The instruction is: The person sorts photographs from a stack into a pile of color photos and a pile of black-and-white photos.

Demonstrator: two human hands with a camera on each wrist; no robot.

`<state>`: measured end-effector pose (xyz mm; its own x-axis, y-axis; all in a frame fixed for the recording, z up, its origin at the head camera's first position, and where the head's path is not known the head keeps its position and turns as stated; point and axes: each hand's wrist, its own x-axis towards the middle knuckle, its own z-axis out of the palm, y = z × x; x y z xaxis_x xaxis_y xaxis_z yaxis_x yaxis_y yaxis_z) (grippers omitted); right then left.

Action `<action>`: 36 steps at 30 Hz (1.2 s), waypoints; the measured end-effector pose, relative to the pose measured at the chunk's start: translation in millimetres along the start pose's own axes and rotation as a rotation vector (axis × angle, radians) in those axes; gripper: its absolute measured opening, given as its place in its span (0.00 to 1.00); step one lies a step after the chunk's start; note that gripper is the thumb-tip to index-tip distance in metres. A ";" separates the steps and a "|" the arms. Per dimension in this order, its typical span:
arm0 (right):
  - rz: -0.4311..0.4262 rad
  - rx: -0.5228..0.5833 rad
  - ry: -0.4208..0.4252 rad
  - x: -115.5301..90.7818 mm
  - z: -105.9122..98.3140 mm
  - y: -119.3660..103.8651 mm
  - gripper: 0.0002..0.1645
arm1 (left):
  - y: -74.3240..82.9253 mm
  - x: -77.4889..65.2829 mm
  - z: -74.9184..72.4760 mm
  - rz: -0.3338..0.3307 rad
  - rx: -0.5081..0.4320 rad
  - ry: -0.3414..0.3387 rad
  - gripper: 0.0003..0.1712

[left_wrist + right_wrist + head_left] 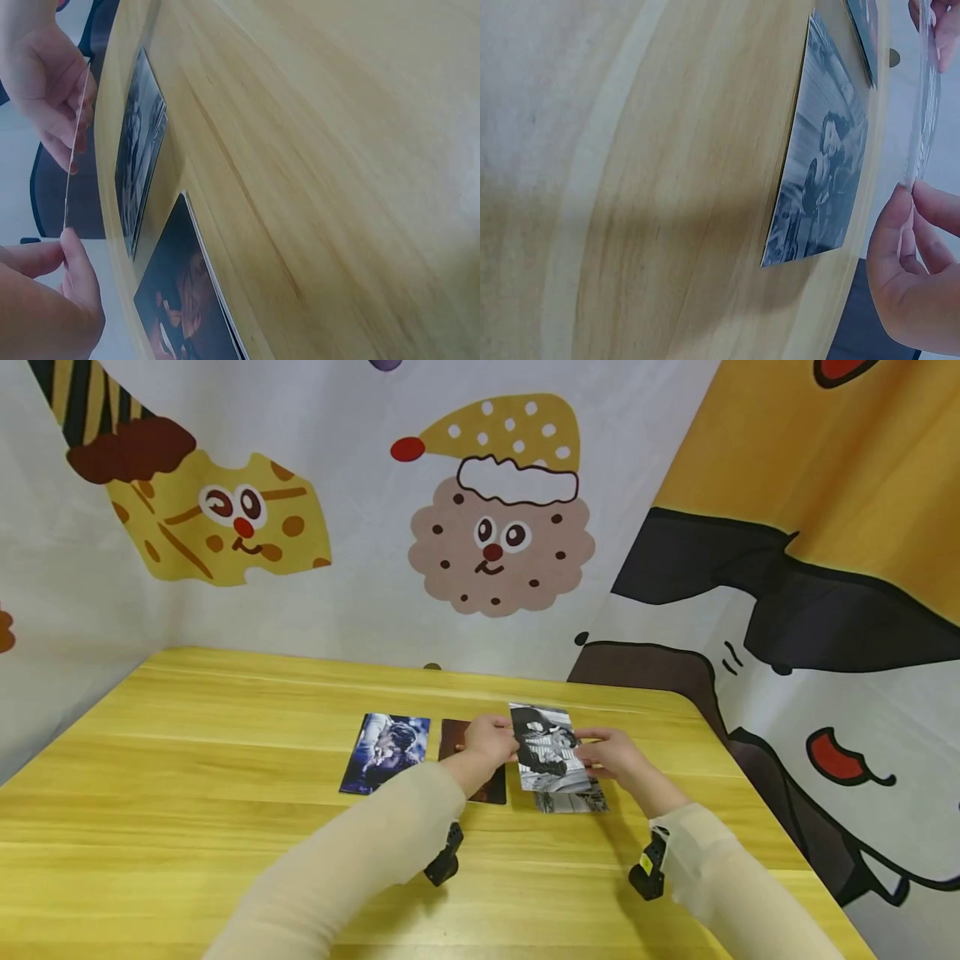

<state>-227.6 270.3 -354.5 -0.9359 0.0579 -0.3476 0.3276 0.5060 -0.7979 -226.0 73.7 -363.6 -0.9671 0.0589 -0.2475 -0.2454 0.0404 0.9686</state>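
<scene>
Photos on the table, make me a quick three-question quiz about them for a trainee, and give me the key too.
1. True or false: the left hand and the right hand both hold the raised photo.
2. Which lies farthest left in the head view? A, the dark brown photo; B, the blue photo; C, the raised photo.
3. Fill in: the lower photo, partly covered by the raised one in the head view, is ___ and ___.

Key: 1. True. 2. B. 3. Black; white.

Setting: screened-off workspace, home or studio indeterminable. Evidence: cartoon-print cloth (360,610) from 9 through 12 to 3 o'clock; wood-grain tabletop (187,860) at 6.
</scene>
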 end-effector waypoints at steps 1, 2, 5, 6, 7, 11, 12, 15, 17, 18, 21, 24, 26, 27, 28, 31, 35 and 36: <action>0.004 -0.005 0.005 0.6 -0.9 0.7 0.29 | -0.5 0.4 1.2 -0.001 0.003 -0.006 0.25; 0.007 -0.009 0.005 1.3 -2.1 1.4 0.29 | -1.1 0.8 2.5 -0.002 0.002 -0.011 0.25; 0.015 -0.018 0.007 3.2 -5.2 3.3 0.29 | -2.6 1.1 5.7 0.006 0.008 -0.021 0.27; 0.014 -0.023 0.003 3.6 -6.1 3.7 0.29 | -3.0 0.9 6.5 0.009 0.010 -0.026 0.28; 0.012 -0.023 -0.001 3.5 -7.2 4.3 0.29 | -3.3 0.6 7.7 0.011 0.012 -0.031 0.29; -0.003 -0.029 -0.024 2.6 -12.2 7.3 0.29 | -4.8 -1.0 12.0 0.011 0.019 -0.044 0.31; -0.007 -0.030 -0.032 1.9 -13.6 8.3 0.30 | -5.2 -1.5 13.1 0.008 0.017 -0.050 0.31; -0.010 -0.030 -0.042 0.9 -17.7 12.4 0.30 | -7.1 -2.6 16.5 -0.006 0.011 -0.069 0.32; -0.011 -0.028 -0.044 1.0 -19.9 15.5 0.30 | -8.1 -3.0 18.6 -0.009 0.013 -0.082 0.32; -0.012 -0.028 -0.044 1.3 -20.7 17.1 0.30 | -8.6 -3.0 19.5 -0.014 0.007 -0.089 0.32; -0.012 -0.024 -0.042 3.3 -22.1 21.1 0.30 | -9.8 -2.2 22.4 -0.019 -0.003 -0.095 0.33; -0.007 -0.018 -0.035 4.0 -22.9 24.0 0.30 | -10.4 -2.4 25.3 -0.024 -0.005 -0.096 0.33; -0.001 -0.020 -0.030 3.9 -23.2 25.3 0.29 | -11.0 -3.0 27.1 -0.024 0.001 -0.095 0.33; -0.002 -0.026 -0.031 3.7 -23.5 25.9 0.29 | -11.0 -3.5 27.6 -0.025 0.002 -0.097 0.33; 0.000 -0.028 -0.028 3.1 -23.4 26.0 0.29 | -11.2 -4.1 27.9 -0.022 0.009 -0.097 0.33; -0.001 -0.045 -0.019 1.6 -23.6 25.8 0.28 | -11.3 -5.7 27.9 -0.018 0.051 -0.096 0.31; 0.005 -0.073 0.016 -0.4 -23.1 24.2 0.26 | -10.2 -5.9 26.3 -0.019 0.184 -0.090 0.26; 0.008 -0.075 0.025 -0.7 -22.6 23.7 0.26 | -9.4 -5.8 25.4 -0.014 0.225 -0.084 0.25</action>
<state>-222.1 301.7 -362.1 -0.9364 0.0836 -0.3407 0.3257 0.5681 -0.7557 -216.3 98.3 -371.9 -0.9525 0.1388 -0.2710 -0.2285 0.2627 0.9374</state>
